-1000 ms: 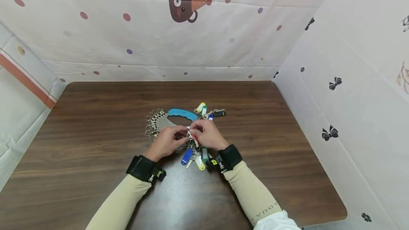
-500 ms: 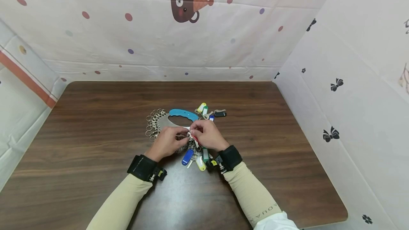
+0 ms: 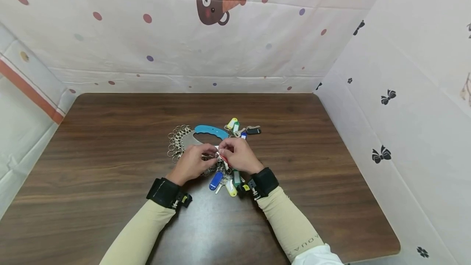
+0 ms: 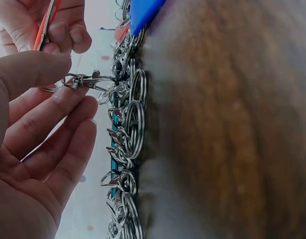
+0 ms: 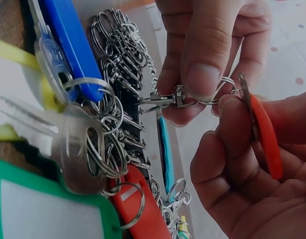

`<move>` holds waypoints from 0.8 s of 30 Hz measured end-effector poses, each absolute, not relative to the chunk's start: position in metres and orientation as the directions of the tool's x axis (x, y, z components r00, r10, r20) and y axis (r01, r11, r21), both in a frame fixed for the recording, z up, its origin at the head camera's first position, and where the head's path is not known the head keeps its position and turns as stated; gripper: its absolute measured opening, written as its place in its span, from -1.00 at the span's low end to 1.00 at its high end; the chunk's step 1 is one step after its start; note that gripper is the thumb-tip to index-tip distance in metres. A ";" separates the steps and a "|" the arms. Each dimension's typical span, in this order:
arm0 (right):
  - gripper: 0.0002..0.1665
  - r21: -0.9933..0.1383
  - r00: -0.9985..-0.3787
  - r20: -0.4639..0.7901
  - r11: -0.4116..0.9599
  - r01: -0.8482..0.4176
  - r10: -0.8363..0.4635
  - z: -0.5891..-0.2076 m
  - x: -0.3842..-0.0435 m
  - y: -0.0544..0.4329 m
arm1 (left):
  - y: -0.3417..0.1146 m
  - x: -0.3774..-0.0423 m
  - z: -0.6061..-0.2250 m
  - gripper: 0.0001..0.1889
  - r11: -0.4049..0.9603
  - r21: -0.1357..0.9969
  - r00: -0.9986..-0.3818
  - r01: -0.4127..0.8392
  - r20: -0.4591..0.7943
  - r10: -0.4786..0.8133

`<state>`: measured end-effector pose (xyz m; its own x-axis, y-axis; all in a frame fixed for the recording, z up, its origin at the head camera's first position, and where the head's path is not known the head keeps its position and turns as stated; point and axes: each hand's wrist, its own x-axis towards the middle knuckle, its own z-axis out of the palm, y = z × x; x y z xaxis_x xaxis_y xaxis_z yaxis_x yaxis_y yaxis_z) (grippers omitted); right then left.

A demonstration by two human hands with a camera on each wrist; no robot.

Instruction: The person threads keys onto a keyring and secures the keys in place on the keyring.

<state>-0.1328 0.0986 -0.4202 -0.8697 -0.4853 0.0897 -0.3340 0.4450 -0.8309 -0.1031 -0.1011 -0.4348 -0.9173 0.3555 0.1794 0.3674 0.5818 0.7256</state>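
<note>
My left hand pinches a metal swivel clasp by its split ring, between thumb and fingers. The clasp hangs on the edge of a metal key holder with a blue handle. My right hand holds a red key tag beside that ring, with a thin metal piece seen edge-on against it. Whether the ring passes through that piece is hard to tell. Several clasps with bare rings line the holder's edge.
Near my right wrist hang a blue tag, a green tag, a yellow tag and keys. Beyond the holder lie more tagged keys, including a yellow tag and a black tag, on the brown table.
</note>
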 end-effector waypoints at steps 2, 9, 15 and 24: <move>-0.83 -0.831 -0.867 0.090 0.443 -0.337 -0.490 -0.420 -0.133 0.098 | -0.102 -0.103 -0.434 -0.76 0.583 0.719 -0.913 0.379 0.187 0.363; -0.83 -0.829 -0.868 0.089 0.447 -0.336 -0.489 -0.420 -0.134 0.097 | -0.103 -0.104 -0.433 -0.73 0.578 0.723 -0.912 0.377 0.182 0.368; -0.83 -0.841 -0.882 0.062 0.451 -0.298 -0.468 -0.421 -0.135 0.097 | -0.103 -0.105 -0.435 -0.73 0.544 0.761 -0.920 0.353 0.176 0.350; -0.82 -0.831 -0.872 0.078 0.451 -0.324 -0.483 -0.419 -0.133 0.098 | -0.103 -0.106 -0.434 -0.74 0.580 0.726 -0.912 0.369 0.165 0.375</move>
